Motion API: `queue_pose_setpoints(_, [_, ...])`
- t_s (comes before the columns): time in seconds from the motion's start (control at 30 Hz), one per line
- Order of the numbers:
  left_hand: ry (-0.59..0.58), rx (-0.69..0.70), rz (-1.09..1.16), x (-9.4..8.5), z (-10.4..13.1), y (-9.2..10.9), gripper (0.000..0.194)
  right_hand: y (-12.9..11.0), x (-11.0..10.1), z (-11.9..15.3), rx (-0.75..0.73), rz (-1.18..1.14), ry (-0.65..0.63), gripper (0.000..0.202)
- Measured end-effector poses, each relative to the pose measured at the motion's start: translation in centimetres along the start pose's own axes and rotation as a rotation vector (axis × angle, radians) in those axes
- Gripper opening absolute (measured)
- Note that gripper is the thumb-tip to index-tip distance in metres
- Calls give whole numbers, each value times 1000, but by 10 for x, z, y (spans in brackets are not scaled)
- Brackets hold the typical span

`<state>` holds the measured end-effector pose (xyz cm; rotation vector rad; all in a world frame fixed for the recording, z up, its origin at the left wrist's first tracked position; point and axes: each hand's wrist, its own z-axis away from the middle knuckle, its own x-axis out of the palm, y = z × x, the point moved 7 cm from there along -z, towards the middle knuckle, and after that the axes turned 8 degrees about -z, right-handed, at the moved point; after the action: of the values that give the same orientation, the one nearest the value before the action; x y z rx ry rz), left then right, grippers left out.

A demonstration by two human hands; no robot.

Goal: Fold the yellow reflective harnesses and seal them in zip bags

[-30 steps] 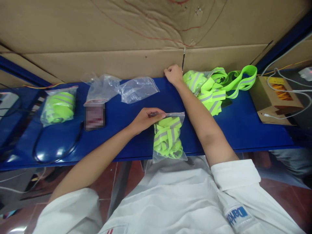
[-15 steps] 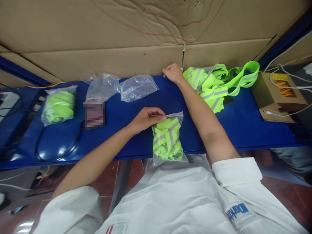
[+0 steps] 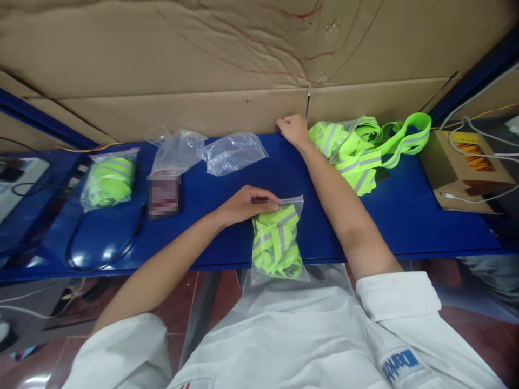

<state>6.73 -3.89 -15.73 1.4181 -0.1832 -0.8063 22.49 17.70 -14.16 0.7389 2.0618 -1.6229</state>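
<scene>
My left hand (image 3: 253,204) pinches the top edge of a clear zip bag (image 3: 279,240) at the table's front edge. Folded neon-yellow straps with grey reflective stripes fill the bag, and its lower end hangs over the edge against my shirt. My right hand (image 3: 294,128) is stretched to the back of the table, its fingers curled into a fist near the cardboard wall. Whatever may be inside that fist is hidden. Just right of it lies a loose pile of neon-yellow reflective straps (image 3: 360,156), partly in clear plastic.
Another filled strap bag (image 3: 111,181) lies at the left of the blue table (image 3: 219,189). Two clear plastic bags (image 3: 233,154) and a blurred-out packet (image 3: 164,197) lie between. A black cable (image 3: 71,246) loops at front left; a cardboard box (image 3: 466,167) stands at right.
The view has shifted slightly, so everything sits a little lower in the picture. Both hands keep about the same places and poses; the left still pinches the zip bag.
</scene>
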Motion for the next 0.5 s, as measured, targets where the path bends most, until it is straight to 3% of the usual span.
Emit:
queue_pose_setpoints(0.1, [-58,35,-30,-2,0,4,36,-1,-2,3,10,-7,41,36])
queue_pose_setpoints(0.17, [-33,20,-2,-12,1,4,35,0,-1,2,15,-19,41,38])
queue_pose_setpoints(0.3, [-90,21,14,-31,3,1,39,5,-4,-2,-6,-37,88,43])
queue_pose_setpoints(0.4, [-81,44,-26,-42,3,-1,44,7,0,-3,-13,-23,42,44])
queue_pose_setpoints(0.5, [-103,25,-100,-39,2,-5,46,10,5,-4,-15,0,3,41])
